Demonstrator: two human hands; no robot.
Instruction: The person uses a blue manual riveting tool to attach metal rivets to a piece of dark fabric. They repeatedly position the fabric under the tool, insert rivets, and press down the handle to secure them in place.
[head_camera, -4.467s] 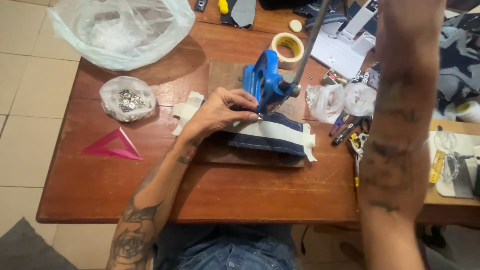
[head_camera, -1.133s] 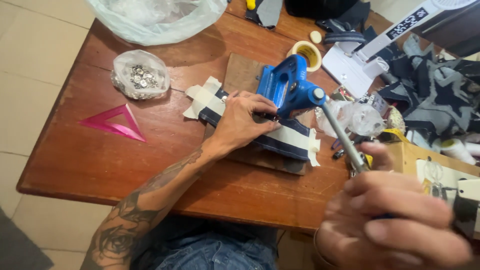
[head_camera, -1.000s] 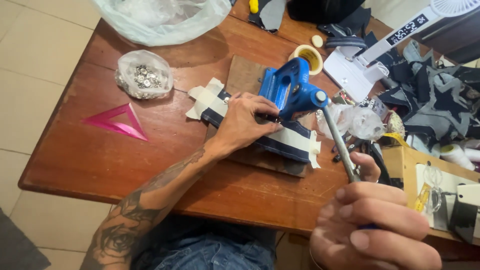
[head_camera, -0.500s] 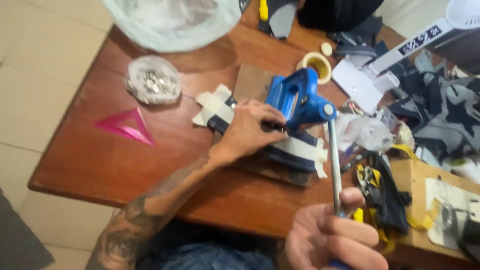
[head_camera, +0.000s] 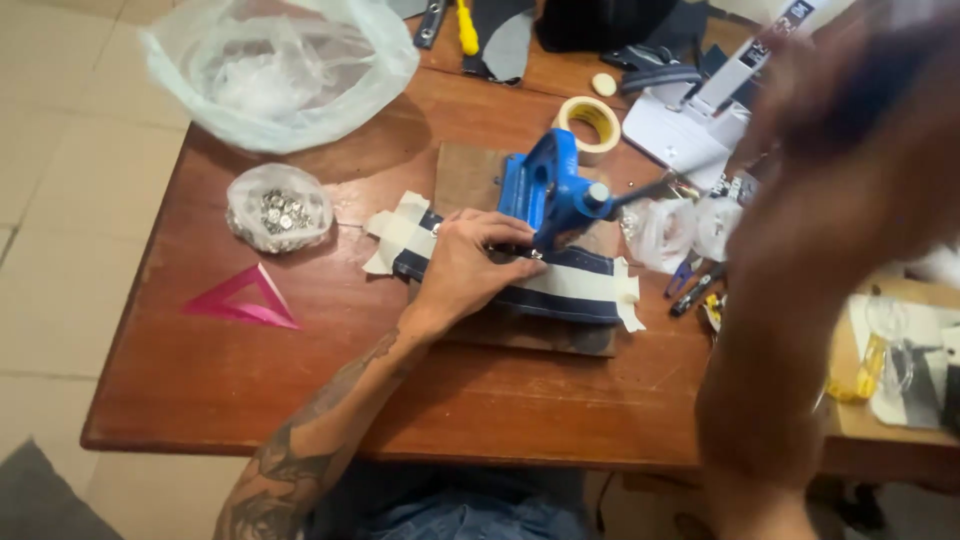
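Observation:
A blue hand press (head_camera: 545, 190) stands on a wooden board (head_camera: 465, 170) in the middle of the table. Under its head lies a dark denim strip (head_camera: 570, 285) covered with pale masking tape. My left hand (head_camera: 465, 270) rests on the strip and holds it down, fingertips right at the press's die. My right hand (head_camera: 850, 100) is raised at the upper right, heavily blurred, closed around the far end of the press's metal lever (head_camera: 640, 188). The lever points up and to the right. My right forearm hides the table's right side.
A small bag of metal snaps (head_camera: 278, 208) and a pink plastic triangle (head_camera: 240, 300) lie on the left. A large clear plastic bag (head_camera: 280, 65) sits at the back left. A tape roll (head_camera: 590, 120), small clear bags (head_camera: 660, 230) and hand tools (head_camera: 690, 290) crowd the right.
My right hand has swung the lever up from low near me to high at the right. My left hand has stayed on the strip at the die.

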